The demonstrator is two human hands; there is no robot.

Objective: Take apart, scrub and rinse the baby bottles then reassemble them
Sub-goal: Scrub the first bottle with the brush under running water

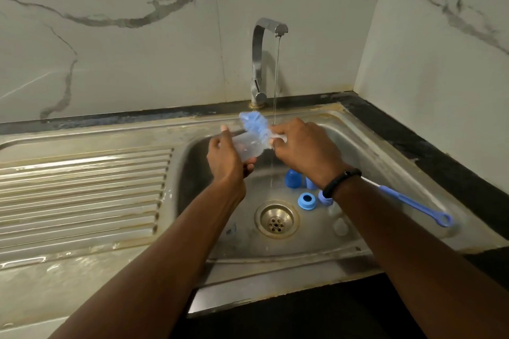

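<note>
My left hand (224,158) grips a clear baby bottle body (248,144) above the sink basin. My right hand (303,147) holds a blue bottle brush just behind its bristle head (254,125), which lies against the outside of the bottle. The brush's blue handle (413,205) runs back under my right wrist and ends in a ring. On the basin floor lie blue caps (292,178), a blue screw ring (306,201) and clear teats (340,226). My right wrist partly hides another blue ring.
A thin stream of water (276,77) runs from the steel tap (259,63) just behind my right hand. The drain (276,219) sits in the middle of the steel sink (371,146). A ribbed draining board (82,190) lies to the left, with marble walls behind and to the right.
</note>
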